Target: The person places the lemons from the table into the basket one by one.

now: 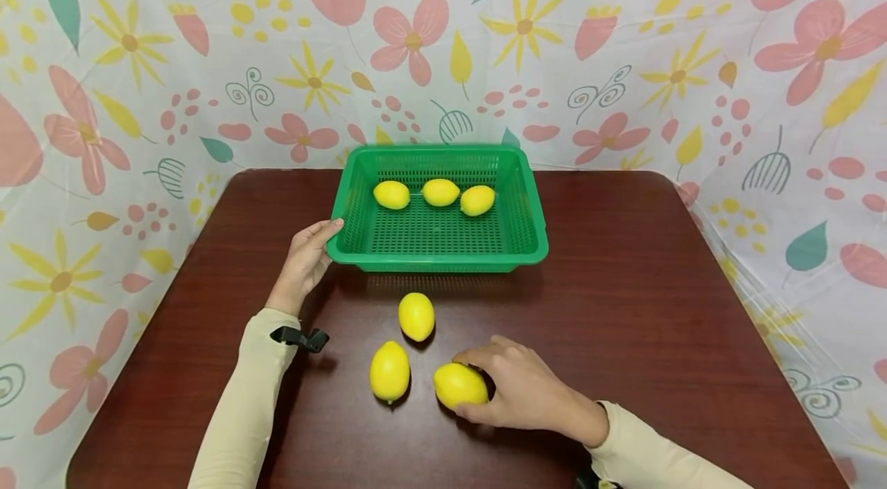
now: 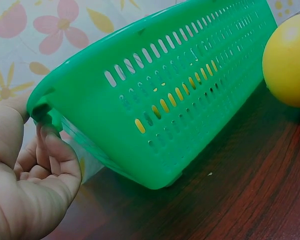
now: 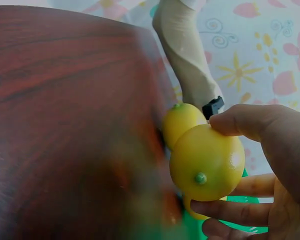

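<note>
Landmark: green slotted plastic basket [image 1: 438,242]
Inside it: three yellow lemons [image 1: 440,192], far side
Before it: two loose lemons [image 1: 403,343]
Right hand [image 1: 523,393]: clasped third lemon [image 1: 460,385], tabletop
Left hand [image 1: 305,262]: held basket corner

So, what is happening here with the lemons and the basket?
A person sits at a dark wooden table. The left hand holds the near left corner of a green basket, which already contains three lemons along its far side. The right hand grips a lemon that is at the table surface. Two more lemons lie loose on the table between the hands, in front of the basket.
</note>
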`<state>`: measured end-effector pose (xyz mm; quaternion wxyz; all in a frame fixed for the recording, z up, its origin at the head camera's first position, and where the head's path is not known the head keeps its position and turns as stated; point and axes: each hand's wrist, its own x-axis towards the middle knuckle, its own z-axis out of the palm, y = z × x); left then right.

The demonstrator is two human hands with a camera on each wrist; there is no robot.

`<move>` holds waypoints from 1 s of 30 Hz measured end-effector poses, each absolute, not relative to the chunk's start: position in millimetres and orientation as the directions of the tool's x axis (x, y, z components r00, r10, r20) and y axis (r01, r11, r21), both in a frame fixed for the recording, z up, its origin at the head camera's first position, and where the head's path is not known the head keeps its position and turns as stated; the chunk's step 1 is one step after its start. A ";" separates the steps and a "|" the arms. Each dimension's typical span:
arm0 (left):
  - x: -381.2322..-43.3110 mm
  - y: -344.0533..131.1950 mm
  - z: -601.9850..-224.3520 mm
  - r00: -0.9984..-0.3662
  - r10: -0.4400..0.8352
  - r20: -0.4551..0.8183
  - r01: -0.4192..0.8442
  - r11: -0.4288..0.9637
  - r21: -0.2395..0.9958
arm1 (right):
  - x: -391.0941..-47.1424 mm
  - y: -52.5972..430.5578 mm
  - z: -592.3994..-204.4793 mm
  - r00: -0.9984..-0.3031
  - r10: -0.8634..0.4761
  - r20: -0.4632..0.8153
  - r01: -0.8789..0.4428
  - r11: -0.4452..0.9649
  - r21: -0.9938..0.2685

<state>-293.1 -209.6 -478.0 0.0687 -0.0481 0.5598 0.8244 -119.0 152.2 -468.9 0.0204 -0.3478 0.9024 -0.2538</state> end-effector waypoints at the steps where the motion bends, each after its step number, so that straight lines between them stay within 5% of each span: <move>1: -293.2 -209.7 -477.6 -0.986 0.058 -0.156 -0.166 -0.363 0.917 | -120.1 152.1 -466.8 -0.757 -0.637 0.147 -0.619 0.626 -0.474; 12: -293.9 -209.0 -477.7 -0.986 0.064 -0.152 -0.165 -0.361 0.918 | -137.7 153.7 -425.3 -0.740 -0.642 0.199 -0.643 0.589 -0.490; 21: -292.6 -209.8 -478.8 -0.987 0.061 -0.147 -0.159 -0.355 0.921 | -175.9 154.7 -377.6 -0.701 -0.703 0.122 -0.650 0.558 -0.516; 30: -293.0 -210.2 -478.9 -0.987 0.063 -0.148 -0.160 -0.349 0.923 | -227.9 149.3 -344.8 -0.534 -0.838 0.115 -0.734 0.392 -0.555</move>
